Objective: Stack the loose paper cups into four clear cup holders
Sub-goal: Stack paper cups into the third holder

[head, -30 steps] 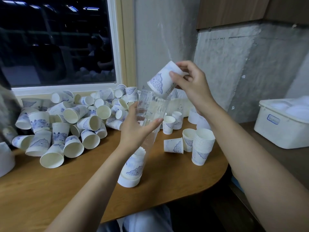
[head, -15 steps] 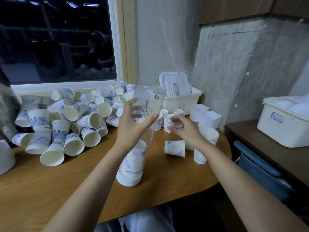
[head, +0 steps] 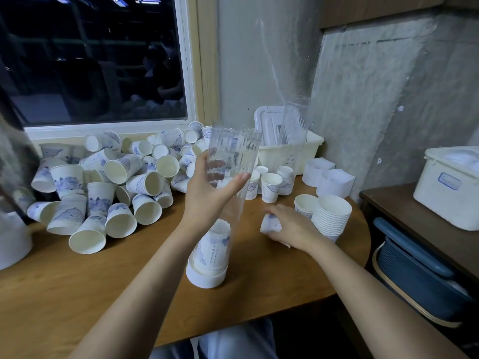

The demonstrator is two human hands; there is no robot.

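My left hand (head: 207, 195) grips a tall clear cup holder (head: 233, 151) that stands tilted on its white base (head: 204, 277) at the middle of the wooden table (head: 77, 286). A short stack of white-and-blue paper cups (head: 212, 250) sits at the bottom of the tube. To its right my right hand (head: 290, 226) closes over a paper cup (head: 269, 224) lying on its side on the table. A big heap of loose cups (head: 108, 185) fills the left back of the table. A stack of cups (head: 331, 216) stands just right of my right hand.
A cream basket (head: 290, 154) with another clear holder (head: 295, 120) stands at the back by the wall. White caps (head: 334, 182) lie beside it. A few upright cups (head: 270, 187) stand behind the tube. A white lidded box (head: 448, 187) sits on a side shelf, right.
My right hand put a cup in at the tube's mouth, then came down to the table and closed on a lying cup. My left hand kept its grip on the tube.
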